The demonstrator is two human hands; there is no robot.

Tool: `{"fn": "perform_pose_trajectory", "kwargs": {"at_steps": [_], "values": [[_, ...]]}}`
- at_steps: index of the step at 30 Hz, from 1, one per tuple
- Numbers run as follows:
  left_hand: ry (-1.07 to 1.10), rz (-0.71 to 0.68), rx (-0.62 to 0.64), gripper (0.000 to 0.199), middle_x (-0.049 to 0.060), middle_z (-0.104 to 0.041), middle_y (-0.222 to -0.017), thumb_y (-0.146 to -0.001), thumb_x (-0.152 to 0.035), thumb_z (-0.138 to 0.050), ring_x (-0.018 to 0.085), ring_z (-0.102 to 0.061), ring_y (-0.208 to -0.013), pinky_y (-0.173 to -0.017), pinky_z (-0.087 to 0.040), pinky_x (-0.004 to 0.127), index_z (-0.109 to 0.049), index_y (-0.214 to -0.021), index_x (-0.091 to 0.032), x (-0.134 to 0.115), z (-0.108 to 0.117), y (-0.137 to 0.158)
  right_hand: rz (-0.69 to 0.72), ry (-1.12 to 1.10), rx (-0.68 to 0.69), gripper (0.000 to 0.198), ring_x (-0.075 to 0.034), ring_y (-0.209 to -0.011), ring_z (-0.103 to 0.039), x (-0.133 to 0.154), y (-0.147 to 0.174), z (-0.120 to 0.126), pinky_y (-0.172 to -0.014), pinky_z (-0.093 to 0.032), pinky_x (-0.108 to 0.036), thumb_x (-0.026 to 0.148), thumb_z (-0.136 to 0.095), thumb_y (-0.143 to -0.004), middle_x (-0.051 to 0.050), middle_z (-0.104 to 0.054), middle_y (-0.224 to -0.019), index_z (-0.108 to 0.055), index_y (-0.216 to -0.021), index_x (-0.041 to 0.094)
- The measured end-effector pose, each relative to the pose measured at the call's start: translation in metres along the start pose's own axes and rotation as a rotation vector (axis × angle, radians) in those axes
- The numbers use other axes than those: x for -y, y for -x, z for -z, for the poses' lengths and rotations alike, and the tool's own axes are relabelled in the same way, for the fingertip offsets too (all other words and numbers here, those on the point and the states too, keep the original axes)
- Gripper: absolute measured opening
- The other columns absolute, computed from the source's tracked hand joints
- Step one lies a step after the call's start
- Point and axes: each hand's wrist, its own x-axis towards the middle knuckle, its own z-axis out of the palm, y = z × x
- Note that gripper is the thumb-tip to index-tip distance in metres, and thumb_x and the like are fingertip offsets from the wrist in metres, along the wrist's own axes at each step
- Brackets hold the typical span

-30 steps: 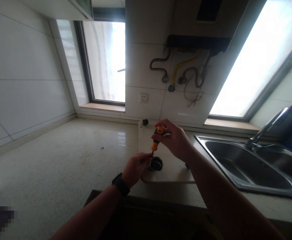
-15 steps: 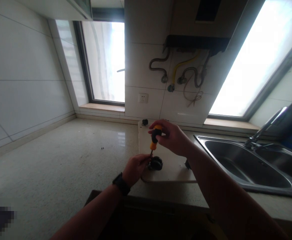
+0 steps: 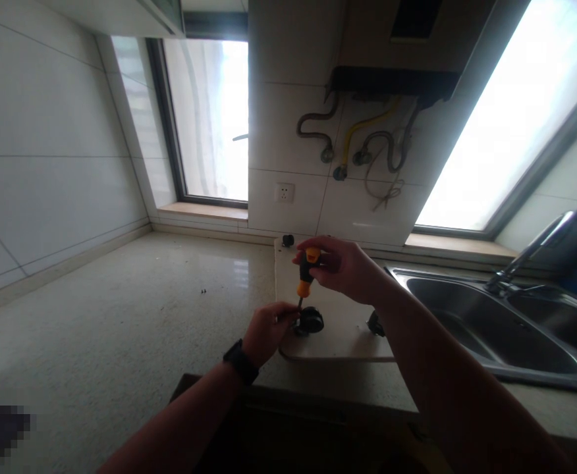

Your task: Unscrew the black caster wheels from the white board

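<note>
A: What do we enter for our bare right hand [image 3: 344,266]?
B: One orange-and-black-handled metal screwdriver [image 3: 304,287], fingers curled round its handle, tool slightly tilted, tip down beside one round black caster [image 3: 312,320]
A: And our left hand [image 3: 266,329], black band [image 3: 241,362] at the wrist?
B: Fingertips drawn together at the shaft's lower end; whether they pinch shaft or something under it, we cannot tell
A: Where does the caster stand?
B: On one flat off-white board [image 3: 338,345], near left corner, the board lying on a pale speckled countertop [image 3: 194,329]
A: Nearby items?
B: Small dark pieces [image 3: 203,291] left of the board; one stainless-steel double sink [image 3: 540,379] to the right
</note>
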Motion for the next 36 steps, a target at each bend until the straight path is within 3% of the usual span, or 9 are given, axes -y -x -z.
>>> {"fn": "perform_pose_trajectory", "kwargs": {"at_steps": [5, 9, 12, 18, 23, 28, 32, 36], "values": [[-0.007, 0.008, -0.031, 0.012, 0.003, -0.079, -0.095, -0.088, -0.024, -0.070, 0.021, -0.072, -0.089, -0.084, -0.052, 0.032, -0.079, -0.097, -0.022, -0.001, -0.001, 0.000, 0.052, 0.212, -0.166, 0.029, -0.019, -0.095, -0.066, 0.001, -0.003, -0.011, -0.071, -0.059, -0.029, 0.029, -0.077, -0.078, -0.007, -0.065, -0.106, -0.070, -0.105, 0.022], [0.007, -0.007, -0.028, 0.012, 0.003, -0.079, -0.096, -0.088, -0.025, -0.070, 0.021, -0.072, -0.090, -0.084, -0.052, 0.032, -0.078, -0.097, -0.023, 0.000, -0.001, 0.001, -0.007, 0.258, -0.278, 0.041, -0.015, -0.071, -0.064, 0.003, -0.004, -0.016, -0.062, -0.057, -0.030, 0.037, -0.089, -0.066, -0.003, -0.068, -0.086, -0.068, -0.096, 0.021], [0.020, 0.005, -0.022, 0.013, 0.003, -0.079, -0.096, -0.089, -0.026, -0.069, 0.021, -0.072, -0.091, -0.085, -0.053, 0.033, -0.078, -0.098, -0.022, 0.002, -0.001, 0.001, -0.047, 0.147, -0.265, 0.043, -0.017, -0.073, -0.068, 0.003, -0.004, -0.011, -0.069, -0.060, -0.033, 0.033, -0.089, -0.065, -0.002, -0.071, -0.085, -0.068, -0.100, 0.020], [0.081, -0.002, 0.003, 0.024, 0.004, -0.079, -0.110, -0.091, -0.026, -0.067, 0.022, -0.072, -0.101, -0.093, -0.054, 0.034, -0.076, -0.113, -0.023, 0.004, -0.002, 0.002, 0.009, 0.002, -0.040, 0.036, -0.019, -0.099, -0.070, 0.000, -0.004, 0.001, -0.090, -0.058, -0.038, 0.020, -0.072, -0.077, -0.008, -0.072, -0.107, -0.065, -0.112, 0.019], [0.040, -0.016, 0.021, 0.025, 0.004, -0.078, -0.113, -0.094, -0.025, -0.063, 0.022, -0.072, -0.103, -0.094, -0.053, 0.035, -0.076, -0.115, -0.024, -0.001, -0.002, 0.002, 0.023, 0.104, -0.166, 0.025, -0.017, -0.088, -0.067, -0.005, -0.007, -0.005, -0.079, -0.058, -0.033, 0.024, -0.069, -0.079, -0.007, -0.069, -0.102, -0.065, -0.103, 0.019], [0.041, 0.000, 0.022, 0.023, 0.004, -0.079, -0.109, -0.093, -0.025, -0.063, 0.022, -0.073, -0.100, -0.093, -0.054, 0.035, -0.078, -0.111, -0.024, -0.004, -0.002, 0.002, -0.021, 0.314, -0.293, 0.037, -0.015, -0.073, -0.064, -0.006, -0.007, -0.012, -0.066, -0.054, -0.030, 0.041, -0.083, -0.073, -0.002, -0.066, -0.090, -0.070, -0.102, 0.023], [0.065, 0.016, 0.023, 0.024, 0.005, -0.079, -0.111, -0.092, -0.025, -0.064, 0.022, -0.073, -0.102, -0.094, -0.055, 0.036, -0.077, -0.113, -0.023, -0.003, -0.002, 0.002, -0.062, 0.232, -0.245, 0.041, -0.018, -0.079, -0.069, -0.003, -0.008, -0.009, -0.072, -0.058, -0.033, 0.033, -0.081, -0.075, -0.004, -0.070, -0.092, -0.069, -0.113, 0.023], [0.059, 0.009, 0.020, 0.026, 0.004, -0.078, -0.113, -0.091, -0.025, -0.065, 0.022, -0.072, -0.104, -0.097, -0.054, 0.036, -0.076, -0.115, -0.024, -0.002, -0.001, 0.002, -0.028, 0.155, -0.093, 0.042, -0.022, -0.104, -0.070, 0.005, -0.005, -0.003, -0.094, -0.058, -0.042, 0.025, -0.066, -0.085, -0.010, -0.071, -0.114, -0.061, -0.126, 0.020]]}}
